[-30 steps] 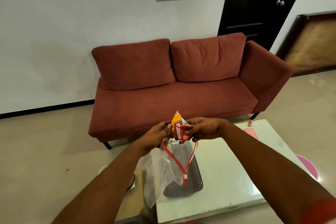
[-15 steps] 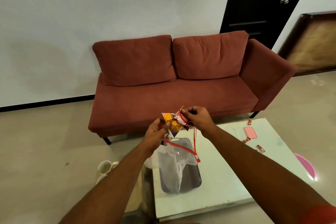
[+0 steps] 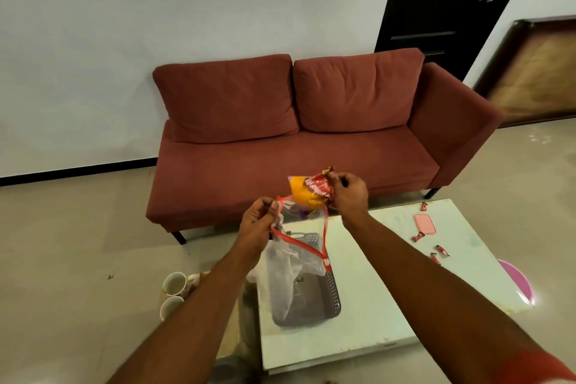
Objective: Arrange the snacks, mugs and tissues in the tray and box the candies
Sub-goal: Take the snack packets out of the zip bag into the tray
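1. Snack packets, a red foil one [image 3: 318, 186] and an orange one [image 3: 304, 196] pressed against it, sit raised above the near edge of the sofa seat, just over the mouth of a clear plastic zip bag with a red seal strip [image 3: 290, 268]
2. Right hand [image 3: 348, 195] is closed in a pinch on the red packet's upper right corner, fingers curled in, with the orange packet hanging just left of it
3. Left hand [image 3: 258, 227] is closed around the bag's red rim at its left side, thumb and fingers gripping the strip, so the mouth gapes toward the packets
4. The bag's limp clear body drapes down over a dark grey perforated plastic tray [image 3: 330, 290], which rests on the near left part of a pale green glass-topped table [image 3: 389, 296]
5. Small red-wrapped candies [image 3: 442, 250] lie scattered on the table's right side, some near a flat pink rectangular case [image 3: 425, 223] and one [image 3: 424, 206] by the far edge
6. Two white ceramic mugs [image 3: 174, 284] lie on the beige tiled floor left of the table, touching or nearly touching each other
7. A pink round object [image 3: 516, 282] shows beyond the table's right edge, partly hidden
8. A rust-red two-cushion fabric sofa [image 3: 296, 140] stands against the white wall behind, beside a dark door [image 3: 452, 0]
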